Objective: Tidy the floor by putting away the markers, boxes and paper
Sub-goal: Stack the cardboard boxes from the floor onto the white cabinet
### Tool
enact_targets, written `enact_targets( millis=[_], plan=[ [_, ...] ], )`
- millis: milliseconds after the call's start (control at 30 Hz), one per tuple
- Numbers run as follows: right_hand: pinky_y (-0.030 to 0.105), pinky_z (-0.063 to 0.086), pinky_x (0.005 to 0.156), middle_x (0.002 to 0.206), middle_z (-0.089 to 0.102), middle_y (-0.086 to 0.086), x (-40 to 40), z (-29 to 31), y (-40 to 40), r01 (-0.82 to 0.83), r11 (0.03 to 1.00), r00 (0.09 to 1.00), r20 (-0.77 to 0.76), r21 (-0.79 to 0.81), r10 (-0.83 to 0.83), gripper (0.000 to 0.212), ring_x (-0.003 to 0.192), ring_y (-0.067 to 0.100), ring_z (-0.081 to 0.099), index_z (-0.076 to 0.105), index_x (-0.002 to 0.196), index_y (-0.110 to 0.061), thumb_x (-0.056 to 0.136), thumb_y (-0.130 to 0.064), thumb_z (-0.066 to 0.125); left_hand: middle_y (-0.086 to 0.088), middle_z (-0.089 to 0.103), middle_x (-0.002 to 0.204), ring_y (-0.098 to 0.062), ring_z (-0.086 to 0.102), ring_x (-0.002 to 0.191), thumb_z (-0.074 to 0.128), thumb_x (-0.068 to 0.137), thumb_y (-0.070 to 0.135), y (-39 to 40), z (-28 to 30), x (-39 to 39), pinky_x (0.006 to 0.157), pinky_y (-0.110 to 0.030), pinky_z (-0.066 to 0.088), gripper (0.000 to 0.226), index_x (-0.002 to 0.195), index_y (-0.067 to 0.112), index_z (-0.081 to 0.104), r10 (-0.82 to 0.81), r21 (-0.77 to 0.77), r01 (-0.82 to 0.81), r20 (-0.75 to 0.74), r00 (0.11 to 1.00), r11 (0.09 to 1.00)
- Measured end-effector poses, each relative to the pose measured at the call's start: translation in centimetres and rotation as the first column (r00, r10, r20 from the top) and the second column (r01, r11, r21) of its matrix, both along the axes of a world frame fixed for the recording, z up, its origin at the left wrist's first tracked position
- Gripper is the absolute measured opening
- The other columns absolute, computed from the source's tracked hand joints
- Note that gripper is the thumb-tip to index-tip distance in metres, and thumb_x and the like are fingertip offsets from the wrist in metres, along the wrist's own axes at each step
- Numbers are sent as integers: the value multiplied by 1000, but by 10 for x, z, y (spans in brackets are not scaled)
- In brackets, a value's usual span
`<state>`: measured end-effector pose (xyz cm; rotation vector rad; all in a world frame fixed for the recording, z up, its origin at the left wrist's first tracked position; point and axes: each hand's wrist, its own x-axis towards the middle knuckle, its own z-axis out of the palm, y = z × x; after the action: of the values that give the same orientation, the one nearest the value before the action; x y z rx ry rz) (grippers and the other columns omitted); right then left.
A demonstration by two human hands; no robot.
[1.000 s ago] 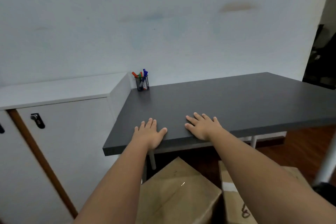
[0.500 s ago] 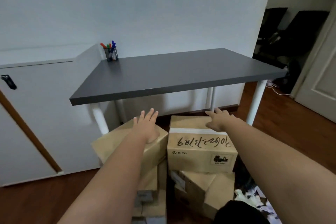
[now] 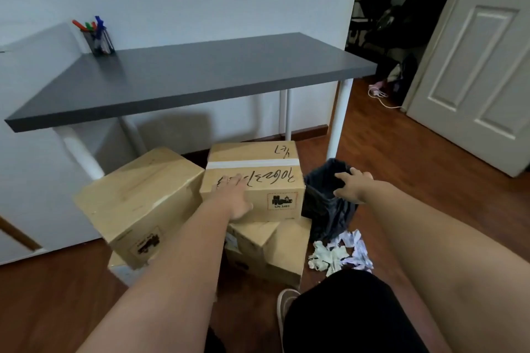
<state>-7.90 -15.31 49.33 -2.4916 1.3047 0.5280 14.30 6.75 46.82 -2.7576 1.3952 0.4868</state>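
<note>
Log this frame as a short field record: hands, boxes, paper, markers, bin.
left hand: flat on the top box, no grip
right hand: over the bin, holding nothing
boxes: four visible, stacked on the floor by the desk
paper: crumpled on the floor beside the bin
markers: in the holder on the desk

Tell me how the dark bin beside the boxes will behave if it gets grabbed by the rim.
The bin looks soft-sided and creased, so it will probably sag or fold. It already leans, so it may tip. The right hand reaches over its rim.
</note>
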Motion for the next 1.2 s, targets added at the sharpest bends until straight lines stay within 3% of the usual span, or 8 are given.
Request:
enact_targets(
  millis=[200, 467, 667, 833, 933, 1000, 1133, 1200],
  plan=[
    [52, 18, 118, 164, -1, 9, -20, -17, -18, -1, 999, 1000, 16, 51, 0, 68, 148, 38, 3, 13, 155, -32, 97, -52, 42, 4, -4, 166, -28, -6, 152, 54, 94, 45, -21, -15, -23, 122, -51, 4, 81, 158, 26, 7, 36, 1, -36, -64, 997, 999],
    [48, 13, 117, 163, 6, 10, 18, -49, -15, -74, 989, 993, 103, 125, 61, 66, 148, 37, 6, 15, 155, -26, 99, -51, 37, -12, 2, 165, -37, -2, 150, 51, 93, 52, -20, -36, -7, 120, -54, 5, 77, 156, 29, 14, 302, 42, -299, -121, 946, 953],
    [43, 28, 110, 154, 32, 10, 51, -76, -8, -88, 974, 977, 211, 208, 43, 62, 138, 37, 32, 32, 148, -16, 96, -45, 47, -13, -9, 164, -43, -3, 149, 48, 93, 57, -19, -43, 20, 119, -56, 2, 66, 152, 45, 22, 559, -144, -609, -277, 781, 780],
    [38, 32, 109, 155, 35, 9, 69, -93, -7, -18, 946, 947, 309, 323, -87, 73, 139, 33, 37, 12, 155, -18, 96, -39, 51, -14, -3, 164, -44, 6, 148, 57, 91, 55, -7, -63, 36, 118, -56, 13, 67, 150, 46, 28, 570, -189, -685, -425, 703, 703],
    [38, 31, 110, 157, 31, 6, 81, -101, 0, 93, 840, 813, 447, 535, -374, 82, 140, 28, 35, -1, 155, -15, 96, -35, 52, -13, 28, 156, -37, 29, 142, 70, 85, 44, 0, -69, 44, 116, -52, 28, 75, 150, 29, 35, 557, -300, -774, -557, 616, 557],
    [32, 37, 98, 146, 45, 1, 89, -108, 11, 102, 749, 661, 519, 654, -542, 71, 126, 21, 46, 14, 154, -14, 97, -28, 54, -10, 48, 144, -32, 42, 135, 75, 82, 35, 7, -71, 53, 112, -49, 35, 74, 146, 20, 41, 513, -322, -839, -676, 529, 440],
    [42, 43, 100, 140, 52, 6, 103, -119, 24, 153, 608, 456, 490, 779, -743, 52, 117, 25, 53, 41, 141, -23, 92, -32, 57, -4, 39, 154, -28, 39, 140, 80, 78, 36, 9, -71, 60, 113, -47, 30, 102, 156, 18, 18, 411, -187, -951, -869, 276, 244],
    [50, 41, 104, 147, 40, 11, 107, -117, 23, 336, 546, 317, 454, 767, -833, 65, 124, 35, 48, 39, 145, -22, 87, -45, 56, -7, 42, 152, -30, 47, 133, 80, 76, 40, 5, -71, 56, 111, -50, 37, 87, 149, 23, 37, 382, -181, -958, -888, 257, 224]
  ],
)
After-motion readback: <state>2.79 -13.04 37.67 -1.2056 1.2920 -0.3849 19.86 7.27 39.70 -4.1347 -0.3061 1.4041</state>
